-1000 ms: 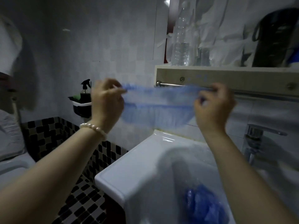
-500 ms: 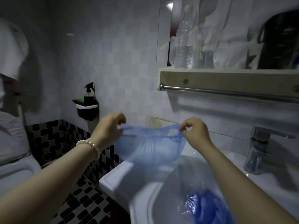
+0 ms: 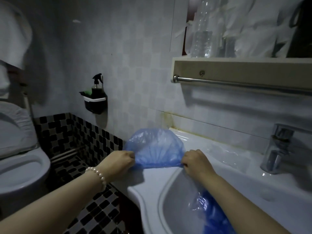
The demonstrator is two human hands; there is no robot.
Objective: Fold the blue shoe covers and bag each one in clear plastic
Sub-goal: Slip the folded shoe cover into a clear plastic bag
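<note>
A blue shoe cover [image 3: 156, 149] lies spread flat on the back left corner of the white sink [image 3: 152, 196] surround, fanned out in a half-round with its gathered edge nearest the person and its far curve reaching toward the tiled wall. The left hand [image 3: 118, 160] pinches the cover's near left corner, fingers curled under so that the grip itself is mostly hidden behind the knuckles; a pearl bracelet [image 3: 99, 176] sits on that wrist. The right hand [image 3: 194, 159] pinches the near right corner in the same way, fingertips tucked over the blue edge at the basin's rim. Down in the basin, partly covered by the right forearm and cut off by the bottom of the frame, is a clear plastic bag [image 3: 199, 205] with a mass of more blue covers [image 3: 214, 220] inside it (how many cannot be made out). A chrome tap [image 3: 276, 149] stands on the surround to the right, well apart from the hands. Above it a wall shelf [image 3: 236, 66] with a metal rail [image 3: 236, 84] holds clear bottles and pale crumpled plastic, blurred and dim. On the left wall a black holder carries a dark spray bottle [image 3: 97, 86], and a toilet [image 3: 18, 157] is cut off at the left edge.
</note>
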